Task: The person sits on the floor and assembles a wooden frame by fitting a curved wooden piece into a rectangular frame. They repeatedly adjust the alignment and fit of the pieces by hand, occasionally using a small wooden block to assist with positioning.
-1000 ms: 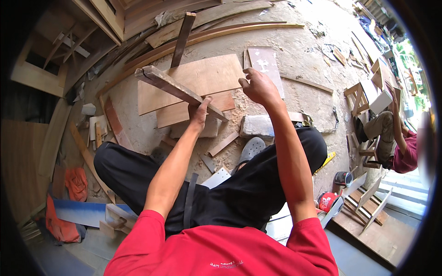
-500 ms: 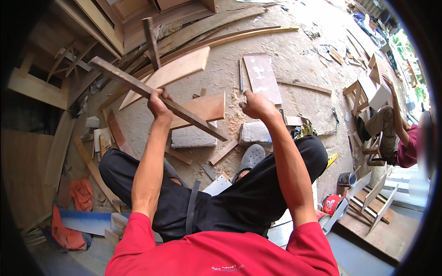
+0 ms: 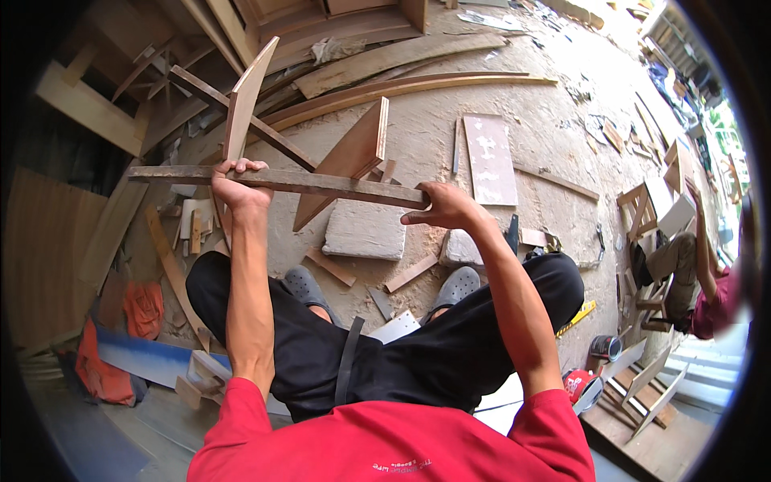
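A wooden frame (image 3: 353, 187) hangs in the air in front of me, with two long dark rails and two boards set across them. My left hand (image 3: 241, 186) is closed around the near rail, left of its middle. At that rail's right end is my right hand (image 3: 443, 206), its fingers curled over the tip and its thumb just below. One cross board (image 3: 247, 96) rises beside my left hand; the other board (image 3: 353, 145) slants between my two hands. The far rail (image 3: 281, 145) runs diagonally behind them.
Below the frame lies a pale block (image 3: 365, 229), with a second block (image 3: 462, 247) to its right. A flat board (image 3: 490, 161), wood strips and sawdust cover the floor. Cans (image 3: 580, 386) stand at right. Another person (image 3: 691, 257) sits at far right. Orange cloth (image 3: 144, 309) lies left.
The frame has turned so its near rail runs nearly level. My right hand, apart from it before, now meets the rail's right end. The view has shifted slightly.
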Available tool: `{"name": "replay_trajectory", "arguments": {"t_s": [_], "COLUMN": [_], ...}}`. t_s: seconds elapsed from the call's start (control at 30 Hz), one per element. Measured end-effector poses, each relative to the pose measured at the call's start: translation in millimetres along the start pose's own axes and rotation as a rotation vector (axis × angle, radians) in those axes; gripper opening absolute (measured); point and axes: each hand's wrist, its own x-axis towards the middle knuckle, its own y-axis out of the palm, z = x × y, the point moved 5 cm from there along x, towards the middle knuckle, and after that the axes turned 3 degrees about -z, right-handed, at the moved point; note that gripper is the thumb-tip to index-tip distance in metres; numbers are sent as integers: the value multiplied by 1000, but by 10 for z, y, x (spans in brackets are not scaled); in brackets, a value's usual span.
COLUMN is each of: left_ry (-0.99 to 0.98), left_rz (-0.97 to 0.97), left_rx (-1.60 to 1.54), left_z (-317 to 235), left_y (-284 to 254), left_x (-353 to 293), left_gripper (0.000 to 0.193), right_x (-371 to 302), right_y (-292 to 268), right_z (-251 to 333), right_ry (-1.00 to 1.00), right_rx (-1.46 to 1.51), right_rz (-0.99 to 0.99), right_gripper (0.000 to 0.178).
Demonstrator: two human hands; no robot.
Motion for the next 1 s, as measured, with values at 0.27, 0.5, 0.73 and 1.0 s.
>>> {"name": "replay_trajectory", "arguments": {"t_s": [0.27,0.5,0.73,1.0], "left_ry": [-6,164,190,200], "left_rz": [-30,128,192,72], "left_rx": [-101,97,192,268], "left_z": [-35,-52,-29,38], "left_y": [-323,-395,-505,-643], "left_x": [-42,-55,47,171], "left_gripper": [16,15,9,11], "right_x": [58,202,521,591], "right_y": [150,475,597,1551], "right_z": [165,45,-370,-773], "right_ry": [-10,88,214,247], "right_rx": [-163,-224,143,-97], "right_rz": [-69,76,-123,129], "right_gripper": [56,55,40,44]}}
